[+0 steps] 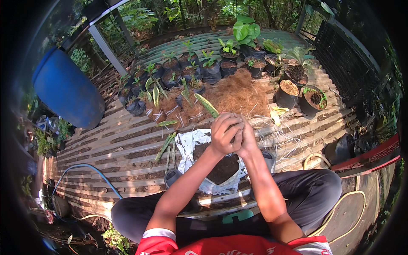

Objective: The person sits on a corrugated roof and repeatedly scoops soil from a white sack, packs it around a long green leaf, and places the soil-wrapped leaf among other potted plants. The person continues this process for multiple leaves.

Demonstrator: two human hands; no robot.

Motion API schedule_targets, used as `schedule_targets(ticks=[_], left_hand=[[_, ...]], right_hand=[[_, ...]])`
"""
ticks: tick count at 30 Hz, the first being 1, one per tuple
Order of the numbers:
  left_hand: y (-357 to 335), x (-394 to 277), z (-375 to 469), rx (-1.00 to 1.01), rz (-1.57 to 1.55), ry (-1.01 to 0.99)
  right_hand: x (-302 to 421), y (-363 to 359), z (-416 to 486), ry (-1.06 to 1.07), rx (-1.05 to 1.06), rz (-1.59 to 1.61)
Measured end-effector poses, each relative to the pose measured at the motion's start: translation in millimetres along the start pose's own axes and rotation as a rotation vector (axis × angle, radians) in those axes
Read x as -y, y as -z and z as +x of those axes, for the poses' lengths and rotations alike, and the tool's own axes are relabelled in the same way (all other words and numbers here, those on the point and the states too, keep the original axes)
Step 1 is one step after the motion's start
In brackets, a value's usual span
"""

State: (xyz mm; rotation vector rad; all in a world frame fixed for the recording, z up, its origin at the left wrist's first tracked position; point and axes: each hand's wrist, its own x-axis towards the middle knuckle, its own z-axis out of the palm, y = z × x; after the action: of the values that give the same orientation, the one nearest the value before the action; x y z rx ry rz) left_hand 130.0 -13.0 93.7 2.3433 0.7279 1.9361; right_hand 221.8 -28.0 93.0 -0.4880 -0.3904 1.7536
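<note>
My left hand (225, 132) and my right hand (248, 137) are cupped tightly together, fingers curled. From between them a snake plant leaf cutting (207, 105) sticks up to the left; whatever surrounds its base is hidden in my palms. Below, between my legs, a white plastic sack (188, 148) lies spread with dark soil (223, 170) on it. Cut snake plant leaf pieces (165, 146) rest just left of the sack. Beyond my hands sits a heap of brown coconut fibre (240, 94). Fibre-wrapped balls (191, 116) tied with white string stand left of it, some bearing leaves.
Loose white strings (283, 143) lie to the right on the corrugated metal sheet (127, 145). Potted seedlings in black bags (172, 76) and black pots (287, 94) line the far side. A blue barrel (68, 87) leans at left. A blue hose (92, 167) curves nearby.
</note>
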Motion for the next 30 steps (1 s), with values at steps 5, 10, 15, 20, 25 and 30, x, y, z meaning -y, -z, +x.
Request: schedule_targets(ticks=[5, 10, 15, 20, 25, 30], left_hand=[[-5.6, 7.6, -18.8, -0.055, 0.031, -0.012], [-6.5, 10.7, -30.2, -0.041, -0.008, 0.012], [2.1, -3.3, -5.5, -0.09, 0.098, -0.012], [22.8, -16.9, 32.4, 0.138, 0.132, 0.039], [21.1, -15.2, 57.3, -0.202, -0.865, 1.336], [28.6, -7.6, 53.4, -0.089, -1.106, 1.472]], right_hand=[[-10.1, 21.6, 7.0, -0.042, -0.1, -0.02], [-12.9, 35.7, 8.7, -0.062, -0.003, 0.047], [-17.1, 14.0, 6.8, -0.025, -0.022, -0.099], [10.5, -17.8, -3.1, 0.061, -0.129, 0.114], [23.3, -34.8, 0.0, 0.415, -0.069, -0.588], [0.6, -30.1, 2.8, 0.717, -0.196, -1.205]])
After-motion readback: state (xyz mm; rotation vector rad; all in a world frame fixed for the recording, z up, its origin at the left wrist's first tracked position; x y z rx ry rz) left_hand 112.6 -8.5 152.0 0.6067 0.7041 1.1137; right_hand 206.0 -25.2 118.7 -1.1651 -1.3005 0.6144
